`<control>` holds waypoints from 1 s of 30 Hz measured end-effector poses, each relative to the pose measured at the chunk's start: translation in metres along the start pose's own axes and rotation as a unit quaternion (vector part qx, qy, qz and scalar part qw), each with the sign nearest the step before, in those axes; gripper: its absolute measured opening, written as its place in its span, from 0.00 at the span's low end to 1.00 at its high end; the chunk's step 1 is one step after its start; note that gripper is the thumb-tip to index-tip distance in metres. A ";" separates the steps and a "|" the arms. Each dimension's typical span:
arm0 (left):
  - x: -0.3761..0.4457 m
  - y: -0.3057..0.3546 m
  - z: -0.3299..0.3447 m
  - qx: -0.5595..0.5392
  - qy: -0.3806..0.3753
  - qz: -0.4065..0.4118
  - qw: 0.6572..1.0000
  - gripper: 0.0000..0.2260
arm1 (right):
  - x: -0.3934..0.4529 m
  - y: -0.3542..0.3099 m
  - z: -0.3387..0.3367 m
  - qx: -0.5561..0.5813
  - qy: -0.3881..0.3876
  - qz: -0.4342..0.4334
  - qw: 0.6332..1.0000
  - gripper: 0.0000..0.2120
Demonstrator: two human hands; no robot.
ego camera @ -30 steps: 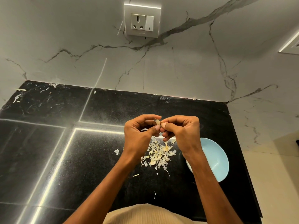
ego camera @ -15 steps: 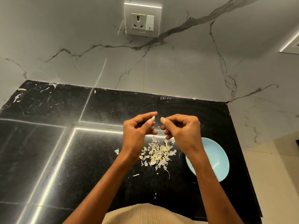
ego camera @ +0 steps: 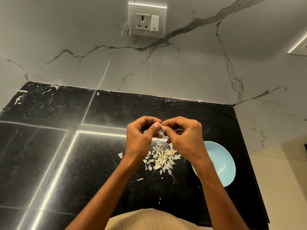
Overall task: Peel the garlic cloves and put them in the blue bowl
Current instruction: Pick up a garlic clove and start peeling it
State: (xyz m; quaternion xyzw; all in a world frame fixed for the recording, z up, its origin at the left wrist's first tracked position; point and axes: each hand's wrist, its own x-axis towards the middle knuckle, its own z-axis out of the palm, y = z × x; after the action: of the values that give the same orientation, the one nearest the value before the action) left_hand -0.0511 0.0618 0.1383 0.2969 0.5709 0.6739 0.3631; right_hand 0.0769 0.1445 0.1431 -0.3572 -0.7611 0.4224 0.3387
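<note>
Above the black countertop (ego camera: 69, 163), my left hand (ego camera: 141, 136) and my right hand (ego camera: 184, 136) meet fingertip to fingertip. Between the thumbs and forefingers they pinch a small pale garlic clove (ego camera: 160, 125), mostly hidden by the fingers. Directly below the hands lies a heap of papery garlic peels (ego camera: 162, 156). The blue bowl (ego camera: 221, 163) stands on the counter to the right of the heap, partly covered by my right forearm; the part of its inside that shows holds nothing.
A marble-patterned wall with a socket and switch plate (ego camera: 147, 20) rises behind the counter. The counter ends at a corner on the right (ego camera: 232, 105). Stray peel bits (ego camera: 120, 154) lie left of the heap, and bright light reflections streak the dark surface.
Half a second ago my thumbs stood slightly apart; now the fingertips are together again around the clove. The hands stay at the same spot over the peel heap.
</note>
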 end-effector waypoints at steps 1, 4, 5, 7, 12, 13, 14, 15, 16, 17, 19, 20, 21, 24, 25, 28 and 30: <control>-0.001 0.000 0.001 -0.011 -0.003 -0.005 1.000 0.04 | 0.000 -0.001 0.000 0.004 0.002 0.000 1.000 0.03; -0.001 0.000 0.001 -0.044 -0.011 -0.017 0.999 0.06 | -0.002 -0.004 0.000 0.019 0.009 -0.010 1.000 0.03; -0.001 0.000 0.001 -0.054 -0.011 -0.019 0.998 0.07 | -0.002 -0.005 0.000 0.025 0.013 -0.013 1.000 0.04; -0.001 0.000 0.003 -0.072 -0.007 -0.023 0.997 0.08 | -0.003 -0.006 0.000 0.038 0.021 -0.015 0.999 0.04; -0.001 -0.001 0.003 -0.089 -0.014 -0.031 0.995 0.07 | -0.002 -0.007 -0.002 0.036 0.009 -0.045 0.998 0.06; -0.001 0.000 0.002 -0.085 -0.015 -0.028 0.996 0.07 | -0.003 -0.007 -0.003 0.041 0.004 -0.042 0.998 0.06; -0.001 0.000 0.002 -0.081 -0.016 -0.023 0.996 0.06 | -0.003 -0.008 -0.004 0.052 0.000 -0.032 0.998 0.06; -0.001 0.001 0.002 -0.077 -0.016 -0.017 0.997 0.06 | -0.003 -0.009 -0.005 0.068 -0.001 -0.017 0.998 0.05; -0.001 0.002 0.002 -0.071 -0.017 -0.008 0.997 0.06 | -0.003 -0.011 -0.005 0.088 -0.001 -0.001 0.996 0.05; -0.002 0.002 0.003 -0.061 -0.019 0.005 0.998 0.06 | -0.003 -0.013 -0.006 0.110 0.004 0.014 0.994 0.05; -0.002 0.001 0.002 -0.027 -0.023 0.043 0.998 0.07 | -0.002 -0.016 -0.005 0.145 0.018 0.044 0.988 0.08; -0.002 0.000 0.002 -0.006 -0.024 0.065 0.998 0.08 | -0.002 -0.017 -0.005 0.158 0.021 0.057 0.986 0.10; -0.002 -0.002 0.001 0.015 -0.024 0.087 0.996 0.08 | -0.002 -0.019 -0.005 0.169 0.021 0.068 0.983 0.11; 0.000 -0.005 0.000 0.064 -0.015 0.137 0.988 0.07 | -0.001 -0.021 -0.007 0.192 0.010 0.087 0.978 0.11; 0.000 -0.005 0.000 0.069 -0.009 0.145 0.987 0.07 | -0.001 -0.022 -0.007 0.197 0.007 0.090 0.976 0.10; -0.001 -0.005 0.000 0.071 0.006 0.153 0.986 0.06 | -0.001 -0.023 -0.009 0.203 0.001 0.091 0.975 0.10; 0.000 -0.004 0.000 0.080 0.011 0.160 0.984 0.05 | -0.001 -0.023 -0.008 0.206 -0.002 0.093 0.974 0.10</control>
State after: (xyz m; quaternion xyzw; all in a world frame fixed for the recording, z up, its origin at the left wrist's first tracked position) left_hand -0.0499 0.0619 0.1343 0.4056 0.5720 0.6784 0.2192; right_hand 0.0785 0.1377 0.1666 -0.3479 -0.6218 0.6003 0.3632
